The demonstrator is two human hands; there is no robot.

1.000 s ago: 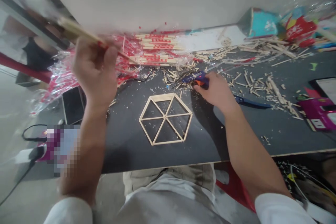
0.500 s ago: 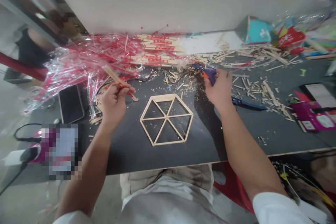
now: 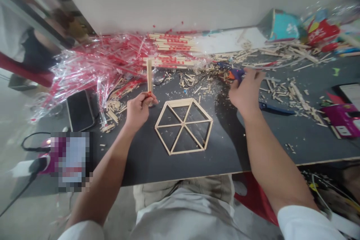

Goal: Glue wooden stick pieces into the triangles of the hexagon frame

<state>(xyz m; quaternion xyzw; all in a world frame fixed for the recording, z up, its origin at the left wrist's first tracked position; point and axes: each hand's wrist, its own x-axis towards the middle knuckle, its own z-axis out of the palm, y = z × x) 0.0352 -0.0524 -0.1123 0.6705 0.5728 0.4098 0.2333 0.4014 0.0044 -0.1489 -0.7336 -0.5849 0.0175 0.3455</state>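
Note:
A hexagonal frame of pale wooden sticks [image 3: 183, 123] with spokes meeting at its centre lies flat on the dark table. To its upper left, my left hand [image 3: 138, 110] pinches a small bundle of sticks [image 3: 149, 77] with red marking at the lower end; the bundle points away from me, its upper end raised. Beyond the frame to the right, my right hand [image 3: 247, 90] has its fingers round a blue and orange tool [image 3: 237, 75], which looks like a glue gun. The tool's nozzle is hard to make out among the scraps.
Red-and-clear wrappers [image 3: 107, 56] and wrapped sticks [image 3: 174, 42] are heaped at the back. Dark-blue pliers [image 3: 275, 108] and cut stick pieces [image 3: 295, 95] lie right. A phone [image 3: 80, 110] is at left, a purple box [image 3: 341, 120] far right, a teal container [image 3: 284, 25] back right.
My left hand has moved right, closer to the frame, and its stick bundle has turned from slanting to nearly upright in view. The whole view has shifted slightly; my right hand still grips the tool.

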